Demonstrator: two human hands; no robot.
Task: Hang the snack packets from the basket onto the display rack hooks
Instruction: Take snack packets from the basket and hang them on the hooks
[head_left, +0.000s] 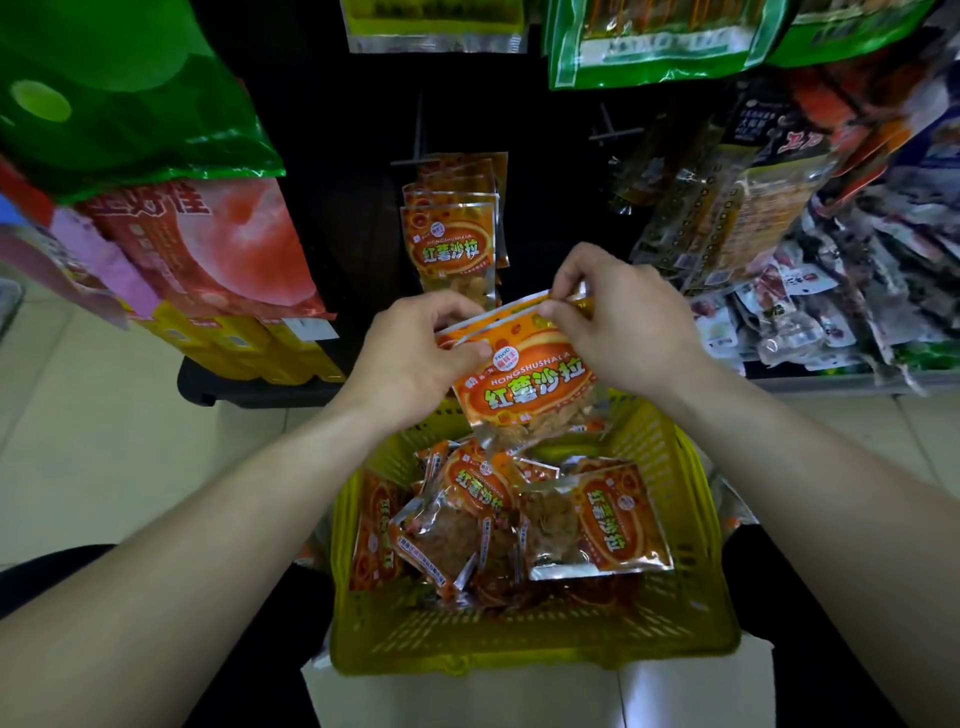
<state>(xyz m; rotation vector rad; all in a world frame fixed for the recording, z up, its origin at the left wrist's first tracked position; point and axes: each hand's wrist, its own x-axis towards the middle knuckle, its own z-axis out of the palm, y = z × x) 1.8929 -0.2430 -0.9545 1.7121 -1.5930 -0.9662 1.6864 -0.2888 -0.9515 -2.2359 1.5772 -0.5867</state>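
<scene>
The left hand (415, 358) and the right hand (623, 327) are both closed on the same orange snack packet, the held packet (524, 374). The left hand pinches its upper left corner between the thumb and the curled fingers. The right hand pinches the silver top edge near the upper right corner with the fingertips. The packet hangs between the two hands, a little tilted, with its clear lower part pointing down toward the basket. Two silver top edges show one behind the other, so a second packet may lie behind the first, but I cannot tell for sure.

Directly below the hands stands the yellow basket (519, 660), with the held packet in the air above its far rim. Inside lie more loose packets (597, 519) of the same kind, piled in different directions, some face up and some on their side.

Just beyond the hands, a row of hung packets (452, 239) of the same orange kind is suspended one behind the other from a metal hook (418, 130) of the dark display rack (337, 156). To the right of this, above the right hand, a bare hook (608, 124) sticks out.

Far left of the left hand hang a large green bag (130, 104) and pink-red bags (223, 244), with yellow boxes (249, 343) under them. Right of the right hand hang many dark snack packs (831, 291), and green packs (660, 41) hang higher up.
</scene>
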